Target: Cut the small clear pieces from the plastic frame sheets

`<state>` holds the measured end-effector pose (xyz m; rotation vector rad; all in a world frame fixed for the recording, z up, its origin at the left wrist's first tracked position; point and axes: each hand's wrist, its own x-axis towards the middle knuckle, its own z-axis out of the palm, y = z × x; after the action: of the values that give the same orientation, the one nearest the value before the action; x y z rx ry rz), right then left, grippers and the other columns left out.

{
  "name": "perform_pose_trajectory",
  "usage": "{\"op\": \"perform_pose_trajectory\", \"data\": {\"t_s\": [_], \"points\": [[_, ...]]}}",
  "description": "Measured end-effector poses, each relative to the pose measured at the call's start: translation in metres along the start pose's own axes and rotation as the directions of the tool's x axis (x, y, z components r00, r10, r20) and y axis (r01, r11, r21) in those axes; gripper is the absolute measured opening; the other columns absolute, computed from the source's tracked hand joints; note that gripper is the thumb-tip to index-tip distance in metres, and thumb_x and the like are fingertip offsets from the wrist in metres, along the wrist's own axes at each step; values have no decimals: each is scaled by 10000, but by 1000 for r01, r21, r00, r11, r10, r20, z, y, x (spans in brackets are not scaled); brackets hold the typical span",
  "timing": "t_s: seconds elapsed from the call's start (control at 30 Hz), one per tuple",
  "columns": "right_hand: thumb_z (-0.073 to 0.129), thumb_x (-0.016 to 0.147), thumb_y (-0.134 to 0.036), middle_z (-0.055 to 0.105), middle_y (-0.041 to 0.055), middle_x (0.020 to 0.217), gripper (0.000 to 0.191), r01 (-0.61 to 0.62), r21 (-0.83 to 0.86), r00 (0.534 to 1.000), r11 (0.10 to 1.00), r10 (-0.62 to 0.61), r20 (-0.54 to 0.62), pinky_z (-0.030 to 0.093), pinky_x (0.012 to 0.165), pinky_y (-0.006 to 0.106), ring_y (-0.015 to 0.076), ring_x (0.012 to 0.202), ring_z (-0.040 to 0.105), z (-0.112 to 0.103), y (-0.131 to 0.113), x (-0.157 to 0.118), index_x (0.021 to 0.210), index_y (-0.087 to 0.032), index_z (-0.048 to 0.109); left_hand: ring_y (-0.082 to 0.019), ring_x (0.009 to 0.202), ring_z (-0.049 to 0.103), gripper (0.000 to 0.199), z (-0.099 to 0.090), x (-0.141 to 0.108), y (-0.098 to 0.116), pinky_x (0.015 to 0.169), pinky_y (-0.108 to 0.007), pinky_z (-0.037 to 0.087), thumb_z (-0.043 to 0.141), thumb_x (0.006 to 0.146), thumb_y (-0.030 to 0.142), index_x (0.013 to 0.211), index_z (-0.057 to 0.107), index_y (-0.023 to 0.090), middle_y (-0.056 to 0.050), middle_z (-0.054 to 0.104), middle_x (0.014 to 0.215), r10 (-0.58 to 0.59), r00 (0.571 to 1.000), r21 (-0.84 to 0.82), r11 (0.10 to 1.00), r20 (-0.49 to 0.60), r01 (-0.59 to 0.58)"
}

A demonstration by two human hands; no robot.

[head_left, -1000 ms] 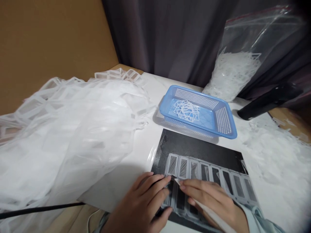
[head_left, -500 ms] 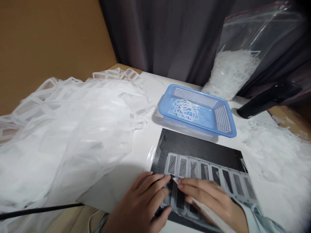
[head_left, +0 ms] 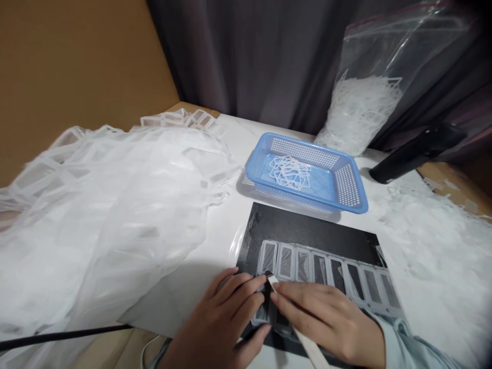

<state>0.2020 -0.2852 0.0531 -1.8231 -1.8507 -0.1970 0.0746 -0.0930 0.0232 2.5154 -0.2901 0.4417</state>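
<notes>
A black board (head_left: 300,223) lies in front of me, bearing a clear plastic sheet of rectangular frames (head_left: 286,260) in two rows. My left hand (head_left: 226,312) rests on the left end of the sheet with its fingers apart, index fingertip beside the tool's tip. In my right hand (head_left: 323,312) is a slim white tool with a dark tip (head_left: 307,346), pinched between thumb and fingers. Its tip touches or hovers just over the sheet between the two rows; I cannot tell which. My hands cover much of the lower row.
Behind the board stands a blue basket (head_left: 348,192) with several white frame pieces (head_left: 290,171) in it. Translucent frame sheets (head_left: 154,169) are heaped at left. A zip bag of white pieces (head_left: 359,107), a black cylinder-like object (head_left: 415,154) and plastic scraps (head_left: 442,246) lie at right.
The white tool has swung steeper in my right hand, and its dark tip shows more clearly. My left hand has barely shifted. The whole view has moved slightly.
</notes>
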Motion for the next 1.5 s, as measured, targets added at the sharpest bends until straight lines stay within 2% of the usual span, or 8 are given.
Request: {"op": "perform_pose_trajectory", "data": {"t_s": [0.3,0.53,0.8,0.9,0.97,1.07,1.2,1.5], "points": [[309,1052,-125,564,148,1351,380,-135,-109,991,985,133,-20,404,1096,255,177,1319,471,-2,10,-16,1342,-52,544,-155,1130,523,121,-4,2,1,1104,-319,266,526,938,218,1029,601,193,17,625,1220,4,1000,-10,1000,0,-4],[319,1048,-131,564,109,1347,407,-378,-203,926,903,366,-92,500,979,261,170,1194,581,-11,27,-25,1426,-168,467,-160,1122,517,100,-4,0,1,1091,-331,276,549,922,207,1015,583,191,19,615,1228,-6,1000,-22,1000,13,6],[398,998,-48,551,85,1343,450,-483,-232,874,844,452,-177,473,975,250,168,1186,568,-19,42,-36,1419,-190,469,-155,1122,513,92,-5,1,2,1096,-320,269,559,904,195,994,578,198,32,609,1246,-8,1000,-20,1000,14,8],[486,972,-49,602,82,1268,396,-510,-159,845,845,458,-277,479,953,255,169,1125,598,-24,44,-39,1336,-189,552,-147,1107,522,90,-6,2,2,1097,-313,268,554,903,188,988,580,195,35,612,1239,-15,1000,-22,1000,20,15],[536,961,-74,656,64,1156,294,-514,1,824,858,495,-276,505,892,252,162,1031,632,-24,39,-38,1214,-199,617,-144,1097,528,115,-6,3,3,1093,-308,272,552,915,210,1022,591,198,38,621,1221,-14,1000,-1,1000,18,14],[557,959,-102,686,44,1065,231,-469,250,842,847,515,-163,530,856,252,160,984,647,-19,25,-32,1142,-219,635,-148,1080,538,229,-7,5,3,1067,-312,297,547,945,310,1149,603,221,42,633,1193,30,999,72,997,22,-32],[516,962,-78,681,85,1074,278,-379,388,901,840,430,-52,554,858,233,163,999,652,-14,5,-23,1198,-172,629,-168,1036,547,298,-10,8,2,1012,-339,352,545,953,386,1208,614,249,24,637,1159,73,997,163,984,40,-79],[441,1023,-144,663,123,1110,244,-300,337,939,892,339,-60,550,897,199,141,1044,646,-11,-2,-23,1209,-121,596,-172,1041,524,273,-13,11,4,1024,-306,326,539,958,397,1156,660,252,26,643,1141,68,997,173,982,42,-75]]}}
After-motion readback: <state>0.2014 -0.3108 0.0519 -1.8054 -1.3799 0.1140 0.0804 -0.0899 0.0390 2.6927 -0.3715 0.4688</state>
